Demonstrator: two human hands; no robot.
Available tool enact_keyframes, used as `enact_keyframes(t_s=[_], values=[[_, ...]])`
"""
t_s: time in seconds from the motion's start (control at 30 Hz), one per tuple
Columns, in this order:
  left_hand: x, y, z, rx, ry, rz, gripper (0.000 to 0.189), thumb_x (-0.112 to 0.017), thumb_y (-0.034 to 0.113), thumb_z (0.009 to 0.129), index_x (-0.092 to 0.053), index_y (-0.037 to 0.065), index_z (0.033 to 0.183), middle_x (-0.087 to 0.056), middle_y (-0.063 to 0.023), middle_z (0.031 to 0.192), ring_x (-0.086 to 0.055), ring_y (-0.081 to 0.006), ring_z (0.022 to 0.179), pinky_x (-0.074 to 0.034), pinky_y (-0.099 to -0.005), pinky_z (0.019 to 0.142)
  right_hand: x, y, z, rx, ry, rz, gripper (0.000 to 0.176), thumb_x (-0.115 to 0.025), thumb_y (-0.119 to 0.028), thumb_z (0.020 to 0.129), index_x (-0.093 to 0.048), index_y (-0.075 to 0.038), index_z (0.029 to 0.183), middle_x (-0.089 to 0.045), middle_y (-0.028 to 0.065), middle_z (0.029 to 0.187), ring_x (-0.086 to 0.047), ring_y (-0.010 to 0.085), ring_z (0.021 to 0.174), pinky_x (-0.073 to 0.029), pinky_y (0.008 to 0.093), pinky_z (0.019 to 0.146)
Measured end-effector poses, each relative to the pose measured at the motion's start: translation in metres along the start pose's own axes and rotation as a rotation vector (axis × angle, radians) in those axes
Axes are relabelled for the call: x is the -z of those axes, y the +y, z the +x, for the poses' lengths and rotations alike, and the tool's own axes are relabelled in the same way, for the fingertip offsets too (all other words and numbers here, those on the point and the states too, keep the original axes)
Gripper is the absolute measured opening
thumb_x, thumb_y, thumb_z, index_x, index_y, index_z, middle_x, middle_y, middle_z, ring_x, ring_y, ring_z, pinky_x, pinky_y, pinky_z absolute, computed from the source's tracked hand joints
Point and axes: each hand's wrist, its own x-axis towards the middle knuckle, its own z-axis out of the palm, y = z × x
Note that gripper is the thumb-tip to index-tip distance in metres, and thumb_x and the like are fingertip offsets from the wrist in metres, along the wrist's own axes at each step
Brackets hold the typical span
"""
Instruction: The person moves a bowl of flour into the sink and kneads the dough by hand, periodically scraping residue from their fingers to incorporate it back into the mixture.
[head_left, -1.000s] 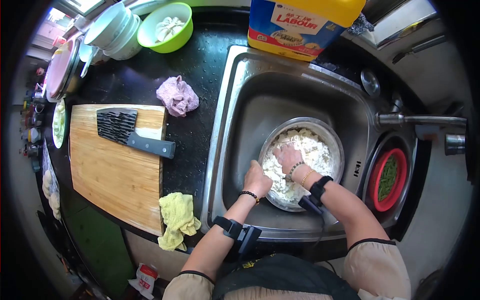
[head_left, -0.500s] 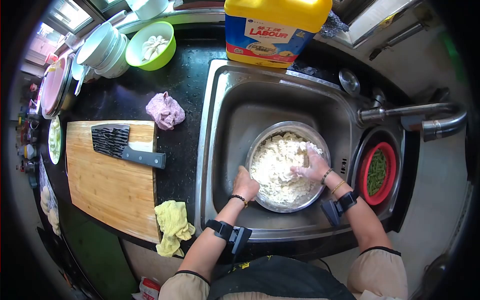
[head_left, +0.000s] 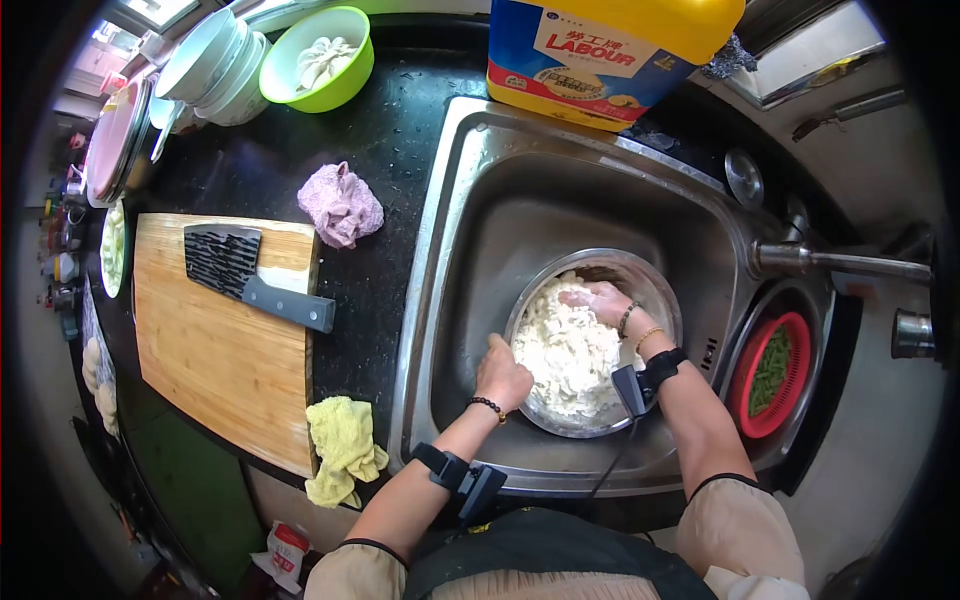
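Observation:
A metal bowl stands in the sink basin, with white floury dough inside it. My left hand is closed on the bowl's left rim. Toward the back of the bowl, my right hand reaches in and touches the dough; flour coats its fingers, and their tips are partly hidden in the dough, so its grip is unclear.
Left of the sink lie a cutting board with a cleaver, a pink cloth and a yellow cloth. A large yellow-blue container stands behind; a red basket and faucet are at right.
My right hand has moved from the right side of the bowl to its back and left, over the dough. My left hand stays at the rim. The view has shifted a little.

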Motion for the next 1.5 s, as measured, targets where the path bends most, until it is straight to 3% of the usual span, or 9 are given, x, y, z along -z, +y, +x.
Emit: enact_keyframes(t_s=[0.13,0.2,0.27,0.7,1.03,1.1,1.33,1.43,1.5], values=[[-0.001,-0.006,0.004,-0.028,-0.009,-0.002,0.034,-0.047,0.002,0.07,-0.037,-0.01,0.1,-0.055,-0.0335,0.094,-0.055,-0.0436,0.093,-0.043,-0.044,0.084,-0.014,-0.033,-0.036,0.152,-0.011,-0.199,0.049,-0.067,-0.048,0.071,-0.065,-0.003,0.092,-0.065,0.0093,0.089,-0.06,0.0162,0.08,-0.046,0.03,0.071],[0.001,-0.003,0.002,-0.055,-0.025,-0.006,0.034,-0.047,0.002,0.07,-0.037,-0.01,0.1,-0.056,-0.0333,0.093,-0.057,-0.0429,0.09,-0.045,-0.0436,0.08,-0.018,-0.037,-0.059,0.391,0.169,-0.642,0.05,-0.067,-0.052,0.065,-0.063,-0.004,0.079,-0.062,0.018,0.081,-0.06,0.0311,0.079,-0.047,0.0381,0.071],[0.009,0.008,-0.005,0.012,-0.071,-0.042,0.034,-0.046,0.002,0.07,-0.037,-0.01,0.101,-0.056,-0.0327,0.092,-0.06,-0.0408,0.081,-0.051,-0.0413,0.069,-0.027,-0.03,-0.077,0.59,0.27,-0.871,0.042,-0.068,-0.048,0.064,-0.062,-0.008,0.076,-0.06,0.0149,0.078,-0.057,0.0296,0.077,-0.043,0.0403,0.068],[0.008,0.011,-0.008,-0.024,-0.055,-0.015,0.034,-0.049,0.004,0.07,-0.038,-0.009,0.099,-0.057,-0.0308,0.089,-0.061,-0.0404,0.079,-0.051,-0.0409,0.069,-0.097,-0.002,-0.143,0.266,0.333,-1.402,0.017,-0.054,-0.016,0.075,-0.056,-0.015,0.092,-0.053,0.0062,0.094,-0.048,0.023,0.093,-0.037,0.0403,0.072],[-0.002,-0.001,0.001,-0.013,-0.023,0.003,0.035,-0.052,0.004,0.07,-0.038,-0.007,0.1,-0.057,-0.0311,0.094,-0.055,-0.0427,0.093,-0.043,-0.0439,0.084,-0.111,0.01,-0.087,0.101,0.296,-1.496,0.023,-0.048,-0.019,0.08,-0.056,-0.017,0.102,-0.052,0.0054,0.096,-0.046,0.0221,0.096,-0.038,0.0413,0.071],[-0.009,-0.008,0.003,-0.207,0.099,0.161,0.033,-0.048,0.002,0.071,-0.036,-0.011,0.1,-0.057,-0.0301,0.088,-0.062,-0.0386,0.071,-0.053,-0.0396,0.054,-0.105,0.009,-0.074,0.046,0.31,-1.52,0.023,-0.047,-0.018,0.081,-0.055,-0.017,0.102,-0.053,0.0055,0.095,-0.048,0.0223,0.095,-0.04,0.0397,0.069],[-0.001,-0.001,0.003,-0.149,0.027,0.091,0.033,-0.048,0.001,0.071,-0.036,-0.011,0.099,-0.057,-0.0305,0.087,-0.062,-0.0384,0.075,-0.052,-0.0397,0.053,-0.076,-0.003,-0.05,0.135,0.197,-1.474,0.024,-0.054,-0.014,0.076,-0.054,-0.015,0.1,-0.056,0.0083,0.088,-0.056,0.0234,0.088,-0.046,0.0357,0.068],[0.008,0.006,-0.005,-0.075,-0.042,0.045,0.038,-0.055,0.004,0.07,-0.038,-0.009,0.101,-0.057,-0.0301,0.094,-0.058,-0.0405,0.089,-0.049,-0.0421,0.073,-0.066,-0.001,-0.047,0.22,0.218,-1.331,0.029,-0.057,-0.012,0.072,-0.054,-0.012,0.101,-0.057,0.0118,0.088,-0.057,0.0265,0.089,-0.047,0.0372,0.071],[0.017,0.016,-0.012,-0.013,-0.12,-0.031,0.039,-0.053,0.003,0.07,-0.037,-0.01,0.103,-0.058,-0.028,0.095,-0.062,-0.0359,0.082,-0.053,-0.038,0.052,-0.059,-0.003,-0.057,0.289,0.228,-1.262,0.03,-0.057,-0.013,0.071,-0.053,-0.01,0.101,-0.057,0.0132,0.09,-0.056,0.0277,0.091,-0.046,0.0378,0.073]])
